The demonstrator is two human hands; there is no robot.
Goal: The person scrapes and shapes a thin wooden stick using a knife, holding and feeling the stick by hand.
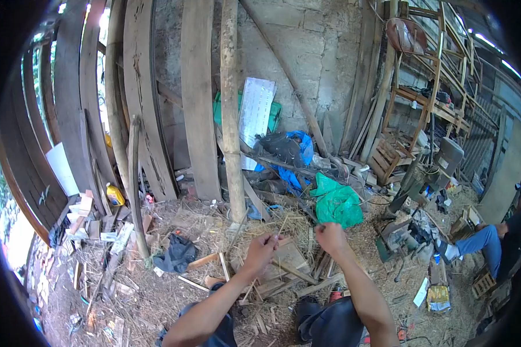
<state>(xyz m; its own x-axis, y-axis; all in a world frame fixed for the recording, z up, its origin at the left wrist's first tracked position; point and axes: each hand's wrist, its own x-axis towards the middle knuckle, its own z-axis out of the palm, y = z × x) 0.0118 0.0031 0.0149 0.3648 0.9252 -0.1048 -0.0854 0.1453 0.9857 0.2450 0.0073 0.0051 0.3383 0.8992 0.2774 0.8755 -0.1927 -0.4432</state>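
Observation:
Both my hands are raised in front of me over a ground strewn with straw and wood scraps. My left hand (263, 253) is closed, fingers pinched together near a thin pale strip; what it grips is too small to make out. To its right, my right hand (331, 237) is curled closed, with its contents hidden. The hands are apart. Just beyond my right hand lies a crumpled green plastic bag (337, 200). Below and between the hands are flat wooden pieces (289, 258) on the ground.
A wooden post (231, 115) stands ahead, with planks (199, 98) leaning left. Dark cloth (176, 253) and a yellow bottle (115, 194) lie left. At right are a vise-like metal object (414, 185), a wooden rack (434, 75) and a seated person in blue trousers (485, 246).

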